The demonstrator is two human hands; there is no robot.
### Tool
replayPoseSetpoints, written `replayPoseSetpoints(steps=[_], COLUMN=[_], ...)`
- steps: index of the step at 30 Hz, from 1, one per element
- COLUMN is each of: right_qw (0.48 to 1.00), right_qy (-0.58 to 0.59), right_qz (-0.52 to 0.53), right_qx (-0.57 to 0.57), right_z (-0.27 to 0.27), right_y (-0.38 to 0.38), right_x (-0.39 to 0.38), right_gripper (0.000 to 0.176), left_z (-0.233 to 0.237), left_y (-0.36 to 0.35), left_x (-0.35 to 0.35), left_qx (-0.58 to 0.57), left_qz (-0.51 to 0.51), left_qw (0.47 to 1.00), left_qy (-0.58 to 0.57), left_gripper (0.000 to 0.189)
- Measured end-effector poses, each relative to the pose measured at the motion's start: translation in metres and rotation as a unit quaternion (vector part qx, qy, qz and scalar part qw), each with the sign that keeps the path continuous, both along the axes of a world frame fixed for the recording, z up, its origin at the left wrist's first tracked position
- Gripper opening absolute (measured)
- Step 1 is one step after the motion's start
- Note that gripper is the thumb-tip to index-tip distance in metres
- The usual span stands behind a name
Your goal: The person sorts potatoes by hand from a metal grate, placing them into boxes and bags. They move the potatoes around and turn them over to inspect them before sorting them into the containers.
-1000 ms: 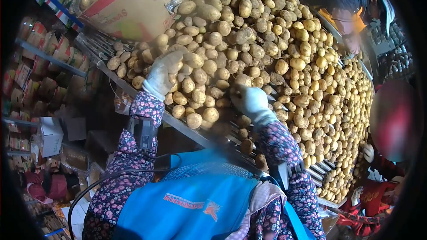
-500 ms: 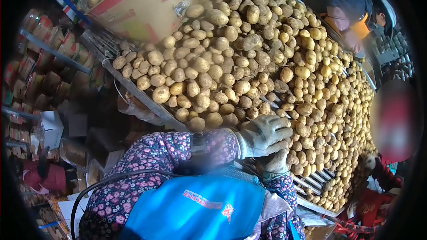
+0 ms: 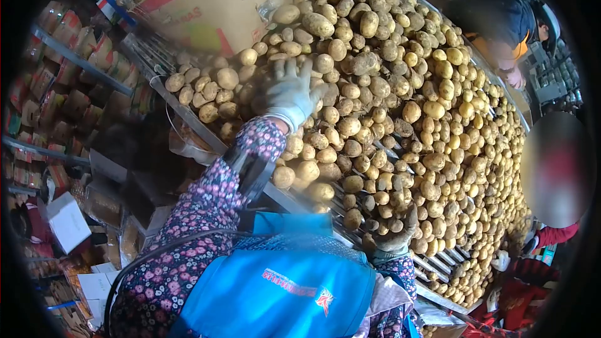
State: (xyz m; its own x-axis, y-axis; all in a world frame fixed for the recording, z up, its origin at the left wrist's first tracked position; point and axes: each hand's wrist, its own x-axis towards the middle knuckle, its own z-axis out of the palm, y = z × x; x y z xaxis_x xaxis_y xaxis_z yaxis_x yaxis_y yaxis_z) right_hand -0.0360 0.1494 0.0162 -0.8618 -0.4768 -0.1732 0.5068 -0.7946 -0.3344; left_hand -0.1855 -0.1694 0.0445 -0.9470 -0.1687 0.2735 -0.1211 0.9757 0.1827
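My left hand (image 3: 291, 95), in a grey-white work glove, lies with fingers spread on the potatoes (image 3: 350, 126) near the cardboard box. It is open, and its palm side is hidden. Closer to my body, my right hand (image 3: 399, 238), also gloved, rests low at the near edge of the heap. Its thumb and fingers are apart around a few small potatoes (image 3: 380, 226), with no firm grip visible. The potatoes cover a slatted metal sorting table (image 3: 441, 261), whose bars show in gaps between them.
A banana box (image 3: 219, 9) with bagged potatoes stands at the far left of the table. A person in dark clothing (image 3: 494, 22) leans in at the far right; another in red (image 3: 526, 294) is at the lower right. Stacked boxes (image 3: 59, 106) fill the left side.
My left hand has moved up and left from beside my right hand, onto potatoes by the box. Potatoes now lie where it was. My right hand, previously partly covered, shows with its fingers apart.
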Motion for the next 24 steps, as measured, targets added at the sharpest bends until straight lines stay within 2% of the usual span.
replayPoseSetpoints(steps=[2,3,4,5,7,8,9,10,11,12,13,14,15,16,17,20,21,24], right_qw=[1.000,1.000,1.000,0.999,0.999,1.000,0.994,0.990,0.992,0.993,0.994,0.995,0.993,0.990,0.985,0.984,0.987,0.984], right_qy=[-0.010,-0.003,0.003,-0.044,-0.036,-0.026,-0.048,-0.046,-0.048,-0.054,-0.027,-0.004,-0.020,-0.036,-0.054,-0.039,-0.007,-0.052], right_qz=[-0.019,-0.006,0.008,-0.007,-0.006,-0.008,-0.052,-0.073,-0.078,-0.084,-0.088,-0.075,-0.098,-0.120,-0.147,-0.153,-0.137,-0.122], right_qx=[0.016,0.007,-0.003,0.031,0.011,-0.009,0.080,0.108,0.088,0.069,0.063,0.070,0.067,0.063,0.077,0.087,0.088,0.122], right_z=[0.002,0.003,0.003,0.002,-0.005,-0.003,0.003,0.009,0.012,0.014,0.007,-0.005,-0.005,-0.005,-0.005,-0.009,-0.009,-0.003], right_y=[-0.002,-0.002,-0.002,0.000,0.002,0.001,0.002,0.005,0.011,0.018,0.026,0.041,0.043,0.043,0.043,0.039,0.039,0.033], right_x=[0.000,-0.001,0.000,0.001,-0.001,-0.003,0.005,0.009,0.015,0.023,0.030,0.036,0.042,0.046,0.050,0.044,0.042,0.044], right_gripper=[0.080,0.080,0.079,0.076,0.073,0.071,0.069,0.064,0.066,0.067,0.067,0.068,0.069,0.070,0.071,0.063,0.064,0.069], left_z=[0.006,0.002,0.021,0.026,0.022,0.032,0.015,-0.001,0.015,0.000,0.013,0.007,0.017,0.008,0.008,0.006,0.017,0.029], left_y=[0.030,0.044,0.062,0.079,0.113,0.124,0.129,0.131,0.124,0.114,0.094,0.076,0.050,0.032,0.026,0.068,0.078,0.107], left_x=[0.015,0.023,0.026,0.039,0.057,0.068,0.076,0.077,0.077,0.070,0.049,0.026,0.009,-0.009,-0.022,-0.024,-0.025,-0.006], left_qx=[-0.089,-0.088,-0.106,-0.144,-0.074,-0.114,-0.059,-0.006,0.117,0.090,0.078,0.212,0.100,-0.007,0.106,0.100,0.065,0.021], left_qz=[-0.006,-0.031,-0.060,-0.130,-0.299,-0.347,-0.381,-0.416,-0.387,-0.352,-0.366,-0.315,-0.234,-0.129,-0.048,-0.074,-0.125,-0.156], left_qw=[0.988,0.991,0.976,0.968,0.917,0.892,0.895,0.891,0.898,0.931,0.919,0.902,0.951,0.973,0.993,0.990,0.974,0.967], left_qy=[-0.127,-0.094,-0.182,-0.158,-0.253,-0.266,-0.223,-0.180,-0.175,0.034,0.121,0.205,0.178,0.190,-0.019,-0.064,-0.175,-0.201], left_gripper=[0.075,0.074,0.069,0.066,0.061,0.058,0.057,0.056,0.051,0.040,0.030,0.024,0.033,0.046,0.070,0.068,0.072,0.068])
